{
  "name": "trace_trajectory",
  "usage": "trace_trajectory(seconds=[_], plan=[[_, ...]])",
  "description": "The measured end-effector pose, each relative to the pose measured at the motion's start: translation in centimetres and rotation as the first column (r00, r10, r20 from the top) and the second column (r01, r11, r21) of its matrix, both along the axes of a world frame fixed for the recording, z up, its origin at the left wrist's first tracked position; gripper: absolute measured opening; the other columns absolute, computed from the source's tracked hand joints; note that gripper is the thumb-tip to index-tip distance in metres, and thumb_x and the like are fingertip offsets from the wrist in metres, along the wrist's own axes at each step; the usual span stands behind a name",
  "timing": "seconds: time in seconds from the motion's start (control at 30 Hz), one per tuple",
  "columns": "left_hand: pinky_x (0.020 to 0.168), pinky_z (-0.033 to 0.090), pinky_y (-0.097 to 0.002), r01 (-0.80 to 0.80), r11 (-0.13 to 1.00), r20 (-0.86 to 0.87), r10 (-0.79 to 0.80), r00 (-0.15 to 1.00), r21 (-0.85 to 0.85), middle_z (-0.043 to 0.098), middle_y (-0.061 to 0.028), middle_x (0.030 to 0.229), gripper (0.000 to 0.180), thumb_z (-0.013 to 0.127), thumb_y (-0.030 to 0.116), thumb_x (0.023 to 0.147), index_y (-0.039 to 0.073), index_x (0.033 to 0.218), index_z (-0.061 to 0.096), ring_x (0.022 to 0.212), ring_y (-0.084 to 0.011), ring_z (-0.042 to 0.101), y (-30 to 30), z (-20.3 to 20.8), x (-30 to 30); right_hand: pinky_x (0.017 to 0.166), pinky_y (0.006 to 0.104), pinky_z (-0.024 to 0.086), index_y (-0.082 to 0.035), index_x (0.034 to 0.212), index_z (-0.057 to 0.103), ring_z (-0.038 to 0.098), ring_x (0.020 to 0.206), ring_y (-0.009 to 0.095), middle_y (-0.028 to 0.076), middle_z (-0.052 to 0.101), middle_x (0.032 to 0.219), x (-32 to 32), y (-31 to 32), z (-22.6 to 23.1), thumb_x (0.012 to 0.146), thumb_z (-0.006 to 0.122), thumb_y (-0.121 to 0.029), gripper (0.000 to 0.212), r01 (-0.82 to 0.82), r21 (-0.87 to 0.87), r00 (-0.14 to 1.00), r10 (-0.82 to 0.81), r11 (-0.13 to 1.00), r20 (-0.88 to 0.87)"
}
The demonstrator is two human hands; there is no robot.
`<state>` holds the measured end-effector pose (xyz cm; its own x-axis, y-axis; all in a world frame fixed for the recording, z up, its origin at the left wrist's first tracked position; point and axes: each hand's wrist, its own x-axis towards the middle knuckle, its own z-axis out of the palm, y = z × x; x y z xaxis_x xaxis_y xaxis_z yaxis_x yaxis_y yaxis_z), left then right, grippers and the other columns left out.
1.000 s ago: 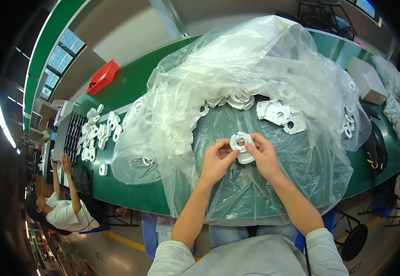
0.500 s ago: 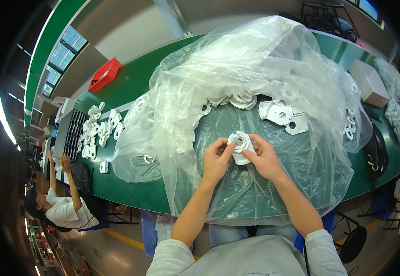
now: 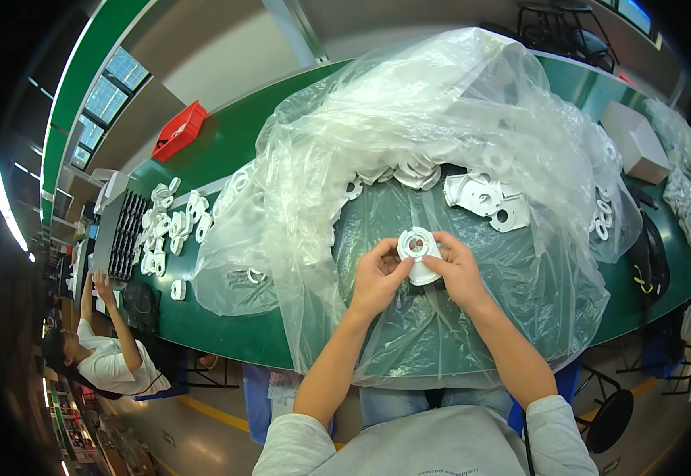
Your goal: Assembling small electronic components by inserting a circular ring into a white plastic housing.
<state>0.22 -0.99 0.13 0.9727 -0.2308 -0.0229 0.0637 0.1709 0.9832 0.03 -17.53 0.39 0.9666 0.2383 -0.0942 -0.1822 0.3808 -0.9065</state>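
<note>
Between my two hands is a white plastic part (image 3: 422,274) with a round ringed opening at its far end and a flat, wider near end. My left hand (image 3: 379,275) grips its left side, thumb on the face. On the opposite edge my right hand (image 3: 460,274) pinches it, the thumb lying across the middle. Both hands hover over a large clear plastic bag (image 3: 409,349) spread on the green table. Farther off, similar white parts (image 3: 480,195) lie in a loose arc within the bag's opening.
More white parts (image 3: 155,230) lie in heaps at the left, beside a black rack (image 3: 128,230). A red bin (image 3: 179,132) stands at the far left, a white box (image 3: 635,141) at the far right. A co-worker (image 3: 115,357) sits at the left end. A black stool (image 3: 611,420) is at lower right.
The white part has turned slightly in my hands, and my left thumb has drawn back from its round opening toward the edge. The co-worker's hands have come closer together.
</note>
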Motion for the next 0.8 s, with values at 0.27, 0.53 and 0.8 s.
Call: trace_trajectory(seconds=[0.27,0.53,0.8], plan=[[0.068,0.048,-0.0223,-0.005,1.0,0.005,0.005,1.0,-0.003,0.061,-0.0054,0.101,0.026,0.061,0.001,0.085,-0.002,0.11,0.055,0.089,-0.0095,0.058,-0.4,-0.2,0.1,0.067,0.0236,0.049,0.003,0.11,0.051,0.063,0.077,0.011,0.011,0.067,0.088,-0.1,0.0,-0.5,0.085,0.057,0.0,0.027,0.035,-0.119,0.998,-0.028,0.992,0.064],[0.065,0.046,-0.0208,-0.043,0.999,0.034,0.043,0.999,0.002,0.062,-0.0032,0.094,0.021,0.06,0.005,0.087,-0.001,0.107,0.058,0.081,-0.0069,0.057,-0.4,0.0,0.4,0.069,0.0227,0.049,0.002,0.113,0.05,0.063,0.081,0.011,0.011,0.066,0.092,0.4,-0.1,-0.6,0.085,0.057,0.002,0.029,0.0,-0.096,0.998,0.005,0.995,0.06],[0.047,0.031,-0.0199,-0.511,0.859,0.199,0.504,0.84,-0.018,0.051,0.0057,0.063,0.014,0.058,0.013,0.09,0.002,0.086,0.065,0.053,-0.0023,0.041,4.8,3.0,-2.4,0.072,0.03,0.053,0.001,0.109,0.054,0.063,0.089,0.018,0.013,0.063,0.096,0.2,0.6,-1.1,0.097,0.044,-0.023,0.028,-0.106,-0.054,0.989,0.111,0.993,0.099]])
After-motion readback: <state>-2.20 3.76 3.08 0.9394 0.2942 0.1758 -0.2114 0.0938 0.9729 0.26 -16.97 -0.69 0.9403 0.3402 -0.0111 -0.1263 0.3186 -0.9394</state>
